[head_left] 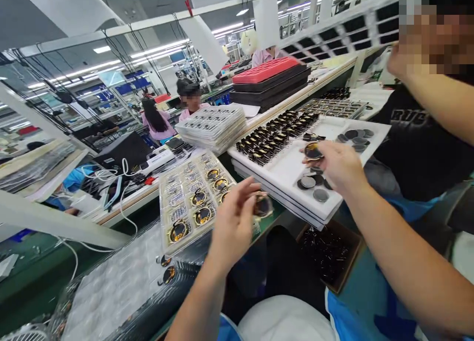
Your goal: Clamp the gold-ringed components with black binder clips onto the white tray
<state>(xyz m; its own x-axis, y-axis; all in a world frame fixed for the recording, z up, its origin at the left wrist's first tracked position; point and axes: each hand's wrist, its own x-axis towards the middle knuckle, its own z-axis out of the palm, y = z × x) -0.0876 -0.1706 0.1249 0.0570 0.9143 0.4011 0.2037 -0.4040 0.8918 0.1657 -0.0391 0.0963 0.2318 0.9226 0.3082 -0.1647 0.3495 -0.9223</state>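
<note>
Pinched in my left hand [235,220] is a round metal-rimmed part [262,205], held upright near the right edge of a clear compartment tray [166,188] with similar round parts. My right hand [342,168] grips a dark round part with a gold rim [313,151] over a white foam tray [287,175]. Grey discs [320,195] lie in that tray just below my right hand. Rows of black parts with thin pins [276,136] fill its far left side.
Stacked white trays [213,126] and red and black trays [266,74] stand behind. A box of dark pieces [329,254] sits below the foam trays. At the right, a person's arm [440,99] holds up a grid tray [344,32]. Two loose parts [169,275] lie at lower left.
</note>
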